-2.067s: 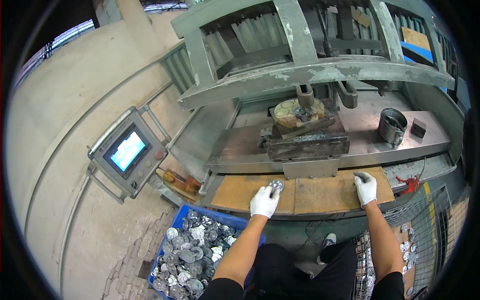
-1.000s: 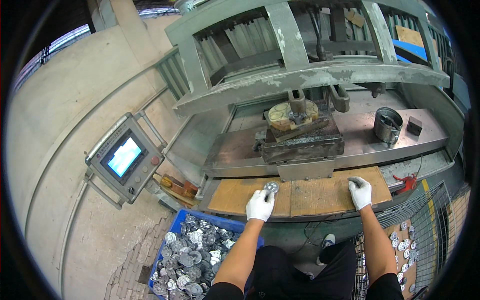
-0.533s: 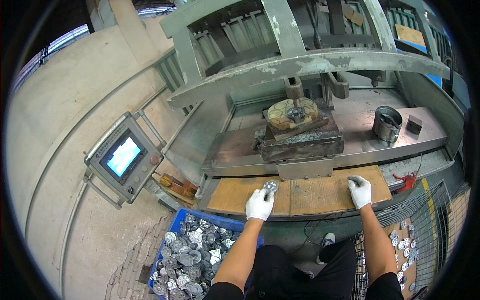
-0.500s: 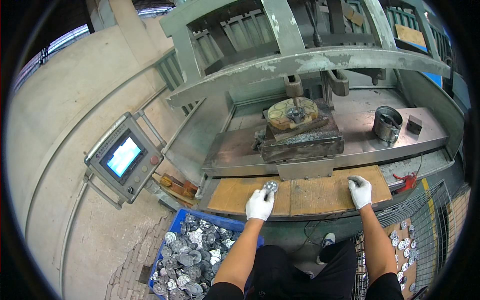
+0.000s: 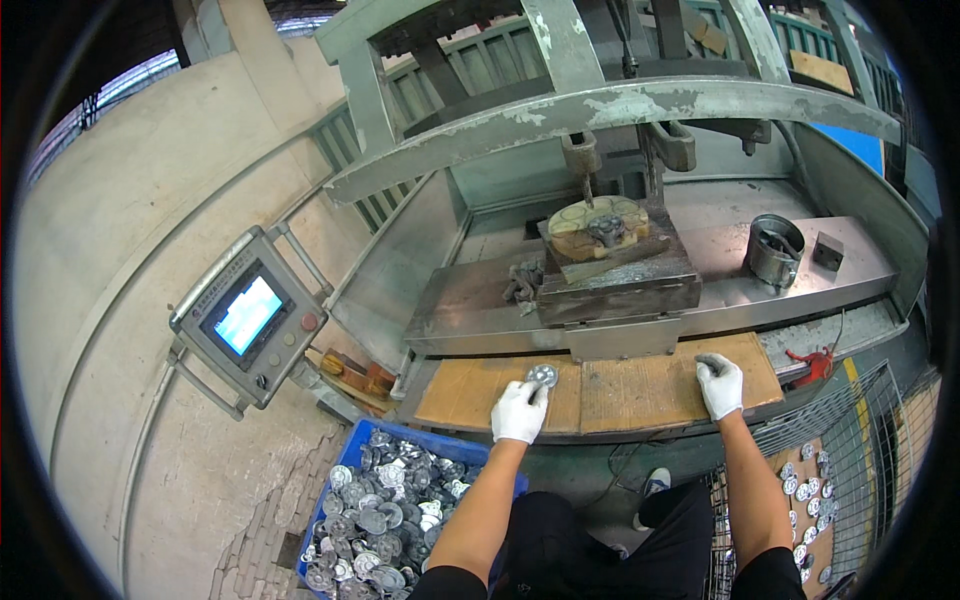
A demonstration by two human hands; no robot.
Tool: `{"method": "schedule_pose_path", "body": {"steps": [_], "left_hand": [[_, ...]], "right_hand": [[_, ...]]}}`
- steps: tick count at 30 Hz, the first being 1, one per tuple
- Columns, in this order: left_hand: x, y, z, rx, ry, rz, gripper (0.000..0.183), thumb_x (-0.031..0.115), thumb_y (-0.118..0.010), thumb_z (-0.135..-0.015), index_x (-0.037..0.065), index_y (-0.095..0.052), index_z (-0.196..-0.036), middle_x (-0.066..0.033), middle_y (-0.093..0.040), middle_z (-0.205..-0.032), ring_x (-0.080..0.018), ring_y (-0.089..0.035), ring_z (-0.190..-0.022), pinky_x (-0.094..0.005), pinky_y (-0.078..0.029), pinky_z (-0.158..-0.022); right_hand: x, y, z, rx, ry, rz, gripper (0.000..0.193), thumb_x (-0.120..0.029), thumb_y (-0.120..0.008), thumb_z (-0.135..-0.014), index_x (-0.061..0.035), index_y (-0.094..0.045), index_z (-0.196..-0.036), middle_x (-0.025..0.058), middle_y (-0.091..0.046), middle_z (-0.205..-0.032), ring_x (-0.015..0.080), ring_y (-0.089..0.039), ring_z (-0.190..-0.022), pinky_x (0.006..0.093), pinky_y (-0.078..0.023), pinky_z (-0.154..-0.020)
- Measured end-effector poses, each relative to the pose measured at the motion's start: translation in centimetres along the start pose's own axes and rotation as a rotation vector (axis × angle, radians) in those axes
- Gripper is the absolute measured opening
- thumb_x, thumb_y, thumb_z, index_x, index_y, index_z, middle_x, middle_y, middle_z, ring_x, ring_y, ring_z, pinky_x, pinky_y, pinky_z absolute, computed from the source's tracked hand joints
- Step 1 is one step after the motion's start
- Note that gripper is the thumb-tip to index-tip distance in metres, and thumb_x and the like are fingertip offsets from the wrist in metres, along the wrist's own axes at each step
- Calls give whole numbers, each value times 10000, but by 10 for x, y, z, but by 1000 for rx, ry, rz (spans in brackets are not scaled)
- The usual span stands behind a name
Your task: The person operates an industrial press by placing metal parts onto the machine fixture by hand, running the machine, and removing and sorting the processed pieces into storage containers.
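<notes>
My left hand (image 5: pixel 519 411), in a white glove, grips a small round metal casting (image 5: pixel 542 375) just above the left part of the cardboard-covered ledge (image 5: pixel 630 395). On the ledge's right side rests my gloved right hand (image 5: pixel 719 385); its fingers are curled and I see nothing in them, though their inner side is hidden. Beyond the ledge stands the machine's fixture block (image 5: pixel 620 290). It bears a round yellowish plate (image 5: pixel 570 243) with another metal casting (image 5: pixel 606 231) on it. A spindle tool (image 5: pixel 588 188) hangs down close behind that casting.
A blue bin (image 5: pixel 345 450) heaped with castings stands at lower left. At lower right, a wire cage (image 5: pixel 870 420) holds more castings. A control panel (image 5: pixel 247 313) is on the left. A metal mug (image 5: pixel 775 250) and small block (image 5: pixel 828 251) sit right of the fixture.
The fixture block with its plate and casting has shifted slightly right and nearer. The overhead machine frame and spindle have moved a little left. My hands have stayed in place.
</notes>
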State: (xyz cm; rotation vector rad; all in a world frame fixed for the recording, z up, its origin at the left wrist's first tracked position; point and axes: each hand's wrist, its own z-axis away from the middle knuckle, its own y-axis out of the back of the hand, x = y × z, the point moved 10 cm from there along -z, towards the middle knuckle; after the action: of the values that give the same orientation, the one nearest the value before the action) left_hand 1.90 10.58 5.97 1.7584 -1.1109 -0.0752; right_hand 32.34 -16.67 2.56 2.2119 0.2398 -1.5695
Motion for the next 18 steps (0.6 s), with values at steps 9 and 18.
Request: {"method": "schedule_pose_path", "body": {"steps": [9, 18], "left_hand": [[4, 0, 0, -17, 19, 8, 239, 374, -635, -874, 163, -726, -941, -105, -657, -954, -345, -662, -855, -450, -536, -753], [0, 1, 0, -11, 26, -5, 241, 368, -638, -870, 154, -728, -934, -107, -661, -944, -343, -663, -853, -447, -537, -753]], "right_hand": [[4, 2, -1, 18, -4, -12, 177, -48, -636, -843, 33, -717, -979, 87, -733, -864, 107, -652, -750, 248, -519, -728], [-1, 2, 0, 34, 41, -4, 171, -56, -643, -841, 40, -718, -960, 101, -734, -863, 128, -671, -760, 261, -528, -730]]}}
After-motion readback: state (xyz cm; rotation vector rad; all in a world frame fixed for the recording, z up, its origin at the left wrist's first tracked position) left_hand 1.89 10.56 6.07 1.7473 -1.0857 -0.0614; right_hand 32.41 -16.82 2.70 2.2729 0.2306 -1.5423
